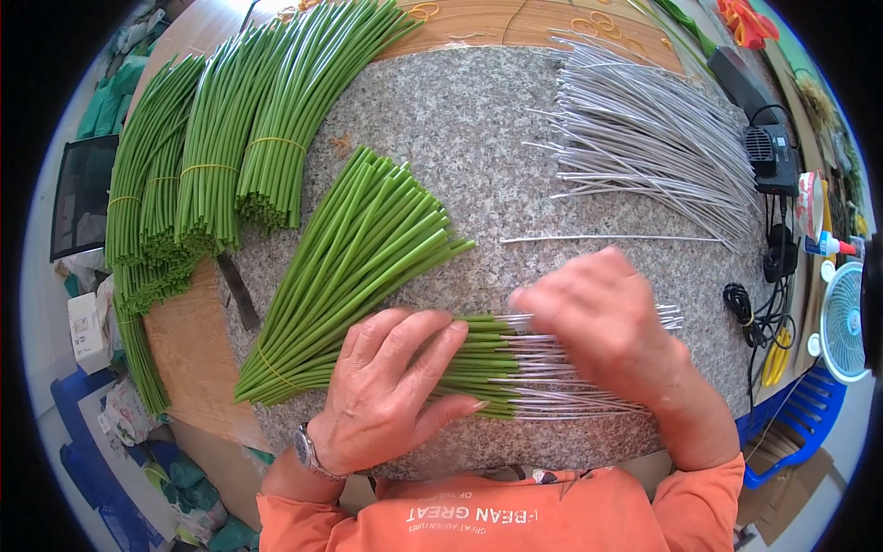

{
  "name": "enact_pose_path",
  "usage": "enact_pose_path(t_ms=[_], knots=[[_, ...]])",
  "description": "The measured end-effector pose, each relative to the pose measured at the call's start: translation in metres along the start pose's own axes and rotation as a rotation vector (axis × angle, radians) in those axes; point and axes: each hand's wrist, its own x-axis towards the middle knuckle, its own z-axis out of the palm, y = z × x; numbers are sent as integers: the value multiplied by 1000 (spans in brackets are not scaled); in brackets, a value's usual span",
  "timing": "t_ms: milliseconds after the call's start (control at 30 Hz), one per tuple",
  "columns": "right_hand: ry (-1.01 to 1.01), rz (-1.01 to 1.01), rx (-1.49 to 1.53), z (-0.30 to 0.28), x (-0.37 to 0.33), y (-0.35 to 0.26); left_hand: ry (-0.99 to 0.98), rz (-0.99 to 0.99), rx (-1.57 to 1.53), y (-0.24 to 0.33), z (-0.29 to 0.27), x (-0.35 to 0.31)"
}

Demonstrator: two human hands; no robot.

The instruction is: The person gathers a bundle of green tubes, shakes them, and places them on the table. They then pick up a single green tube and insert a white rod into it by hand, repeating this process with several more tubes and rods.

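My left hand (391, 382), a watch on its wrist, lies over a row of green plastic stems (478, 373), its fingers spread across them and the thumb apart. Silver wires (552, 377) extend from the right ends of these stems. Above the wires is my right hand (602, 317), slightly blurred, its fingers curled closed near the topmost stem ends; what is between them is hidden. Behind my left hand fans out a bundle of green stems (363, 244), tied with a yellow rubber band (276, 371) near its lower left end.
Banded green stem bundles (267, 138) stand at the upper left. A pile of silver wires (644, 138) and one single wire (607, 239) lie on the stone slab (441, 110). On the right are a black adapter (771, 156), cables (743, 308), yellow-handled scissors (777, 357) and a small fan (844, 322).
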Motion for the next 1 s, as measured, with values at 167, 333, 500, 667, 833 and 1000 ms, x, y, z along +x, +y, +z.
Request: enact_pose_path(t_ms=[167,333,500,667,833,1000], knots=[[132,296,-290,-32,-17,34,57,-29,-7,1,0,6],[44,240,-248,-27,-8,40,62,-52,28,3,-1,7],[58,221,-239,-24,-10,40,36,-60,51,4,-1,9],[68,216,-91,-23,-13,34,31,-59,50,3,-2,9],[40,153,-126,-24,-13,31,25,-60,47,3,-2,10],[40,144,-110,-24,-12,31,17,-64,51,4,-2,10]])
